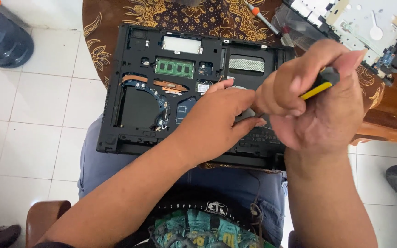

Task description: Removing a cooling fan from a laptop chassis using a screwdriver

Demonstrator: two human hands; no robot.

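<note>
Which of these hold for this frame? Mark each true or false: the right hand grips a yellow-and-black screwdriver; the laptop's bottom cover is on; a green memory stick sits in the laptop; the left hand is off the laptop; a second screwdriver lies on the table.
1. The right hand grips a yellow-and-black screwdriver. True.
2. The laptop has its bottom cover on. False: the inside is exposed, copper heat pipes showing.
3. A green memory stick sits in the laptop. True.
4. The left hand is off the laptop. False: it rests on it, beside the right hand.
5. A second screwdriver, orange-handled, lies on the table. True.
</note>
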